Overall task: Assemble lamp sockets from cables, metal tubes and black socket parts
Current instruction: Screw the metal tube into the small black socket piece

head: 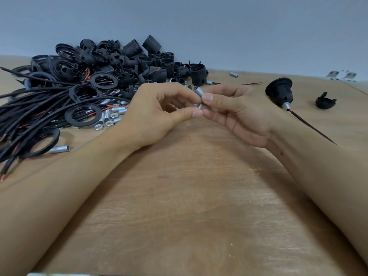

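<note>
Done: one assembled socket (279, 92), right of frame | Now: left hand (157, 114) and right hand (235, 114) fingers pinch metal tube (198, 91) | Left: parts pile (111, 62), upper left.

Your one head camera looks forward and down over the bench (189, 206), close above its near edge, facing the far wall (219, 26).

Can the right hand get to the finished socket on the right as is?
Probably yes, once freed. The finished socket lies in the open on the table beyond the right hand, nothing between. But that hand now pinches a metal tube with the left hand.
</note>
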### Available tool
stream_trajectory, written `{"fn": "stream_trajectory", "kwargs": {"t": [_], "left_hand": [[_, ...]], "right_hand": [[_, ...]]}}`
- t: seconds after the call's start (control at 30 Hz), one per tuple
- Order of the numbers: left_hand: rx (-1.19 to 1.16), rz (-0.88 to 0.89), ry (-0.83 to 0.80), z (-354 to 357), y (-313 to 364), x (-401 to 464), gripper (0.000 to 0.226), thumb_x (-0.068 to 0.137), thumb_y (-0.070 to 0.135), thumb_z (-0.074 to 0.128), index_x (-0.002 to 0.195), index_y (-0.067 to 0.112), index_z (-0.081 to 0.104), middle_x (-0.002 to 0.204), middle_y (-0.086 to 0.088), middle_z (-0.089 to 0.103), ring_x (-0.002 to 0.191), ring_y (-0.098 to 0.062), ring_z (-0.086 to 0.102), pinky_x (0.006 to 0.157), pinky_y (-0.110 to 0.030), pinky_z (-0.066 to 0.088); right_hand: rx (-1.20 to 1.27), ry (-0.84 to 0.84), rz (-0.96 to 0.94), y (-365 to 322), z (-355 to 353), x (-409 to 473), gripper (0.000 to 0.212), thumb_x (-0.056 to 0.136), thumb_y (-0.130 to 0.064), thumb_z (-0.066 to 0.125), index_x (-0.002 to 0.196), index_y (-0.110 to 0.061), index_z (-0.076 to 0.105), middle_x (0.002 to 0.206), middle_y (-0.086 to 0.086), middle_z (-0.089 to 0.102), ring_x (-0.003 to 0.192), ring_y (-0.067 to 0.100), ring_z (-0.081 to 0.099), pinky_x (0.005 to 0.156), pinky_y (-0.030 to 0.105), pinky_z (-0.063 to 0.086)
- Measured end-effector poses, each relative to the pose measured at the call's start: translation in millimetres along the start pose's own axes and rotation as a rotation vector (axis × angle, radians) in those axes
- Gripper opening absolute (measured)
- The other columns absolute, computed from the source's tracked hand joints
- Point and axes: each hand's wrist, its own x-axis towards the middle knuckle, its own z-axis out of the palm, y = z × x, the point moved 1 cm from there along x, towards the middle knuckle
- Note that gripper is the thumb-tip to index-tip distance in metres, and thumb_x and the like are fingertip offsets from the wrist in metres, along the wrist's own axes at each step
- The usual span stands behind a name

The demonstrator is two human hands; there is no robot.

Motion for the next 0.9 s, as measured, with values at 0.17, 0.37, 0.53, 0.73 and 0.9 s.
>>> {"fn": "stream_trajectory", "kwargs": {"t": [0.17, 0.37, 0.53, 0.73, 0.9], "left_hand": [[-0.035, -0.007, -0.019, 1, -1, -1, 0.023, 0.080, 0.016, 0.078, 0.101, 0.010, 0.071, 0.088, -0.014, 0.071, 0.078, -0.025, 0.067, 0.079, -0.046, 0.057], [-0.205, -0.105, 0.096, 0, -4, 3, 0.025, 0.082, 0.008, 0.074, 0.104, -0.001, 0.068, 0.082, -0.013, 0.072, 0.067, -0.013, 0.069, 0.070, -0.025, 0.056], [-0.231, -0.142, 0.095, 2, -5, 2, 0.025, 0.079, 0.009, 0.074, 0.102, 0.002, 0.068, 0.084, -0.013, 0.073, 0.066, -0.013, 0.070, 0.068, -0.024, 0.057], [-0.221, -0.150, 0.091, 2, -9, 2, 0.015, 0.084, 0.003, 0.073, 0.098, 0.000, 0.069, 0.083, -0.013, 0.074, 0.066, -0.015, 0.070, 0.066, -0.024, 0.057], [-0.243, -0.172, 0.084, 3, -11, 2, 0.012, 0.085, 0.010, 0.071, 0.094, 0.003, 0.070, 0.074, -0.003, 0.075, 0.064, -0.013, 0.069, 0.065, -0.024, 0.057]], "right_hand": [[0.043, -0.007, 0.021, 1, 0, -1, 0.028, 0.070, -0.006, 0.069, 0.097, 0.002, 0.068, 0.089, 0.012, 0.074, 0.082, 0.016, 0.073, 0.072, 0.021, 0.057], [-0.305, 0.066, -0.149, -6, -6, 0, 0.008, 0.082, -0.001, 0.072, 0.085, -0.007, 0.070, 0.075, 0.004, 0.071, 0.071, 0.015, 0.067, 0.071, 0.023, 0.054], [-0.538, 0.040, -0.225, -2, 0, -5, 0.006, 0.086, -0.003, 0.071, 0.088, -0.009, 0.072, 0.076, 0.006, 0.070, 0.073, 0.013, 0.064, 0.074, 0.025, 0.054], [-0.758, 0.091, -0.364, 1, 4, -10, 0.006, 0.087, -0.009, 0.072, 0.091, -0.013, 0.075, 0.082, 0.001, 0.072, 0.078, 0.013, 0.066, 0.083, 0.035, 0.054], [-0.958, 0.079, -0.639, 2, 7, -12, 0.021, 0.086, -0.008, 0.073, 0.095, -0.027, 0.071, 0.090, 0.010, 0.073, 0.085, 0.024, 0.068, 0.079, 0.045, 0.054]]}}
